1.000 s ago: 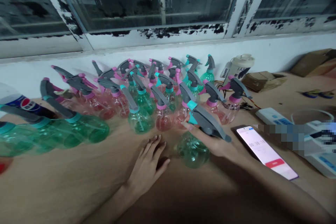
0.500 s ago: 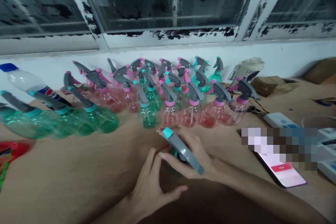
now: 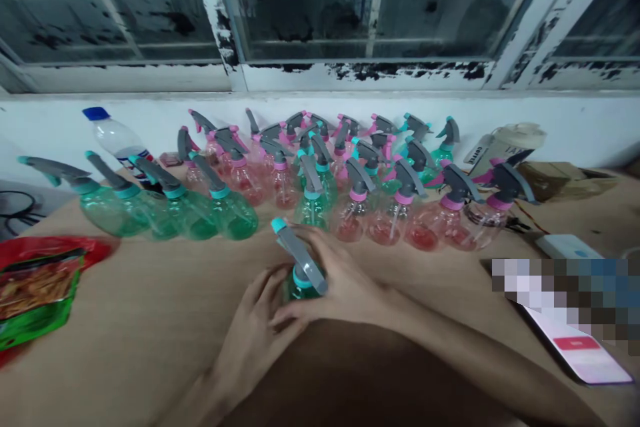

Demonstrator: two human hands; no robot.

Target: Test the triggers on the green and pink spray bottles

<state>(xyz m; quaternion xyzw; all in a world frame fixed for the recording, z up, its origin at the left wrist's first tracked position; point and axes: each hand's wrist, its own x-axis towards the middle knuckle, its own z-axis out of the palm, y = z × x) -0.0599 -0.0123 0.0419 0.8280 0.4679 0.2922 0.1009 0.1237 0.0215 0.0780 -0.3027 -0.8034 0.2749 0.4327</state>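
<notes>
So the right grip [image 3: 345,280] is wrapped around a green spray bottle [image 3: 303,291], palm along its right side and thumb crossing in front. The left grip [image 3: 255,320] is curled round the left side, so the bottle's basically sandwiched between the two. Its grey-and-turquoise spray head [image 3: 301,257] pokes up above the fingers, turquoise tip aimed away and a bit left. Can't tell if the base touches the bench [image 3: 165,300], it's hidden by the hands. Just beyond there's a bunch of pink spray bottles [image 3: 350,223] with green ones mixed in, plus a green row [image 3: 235,217] off to the left. Further out: a red-and-green packet [image 3: 40,287] on the left, a phone [image 3: 570,340] on the right.
</notes>
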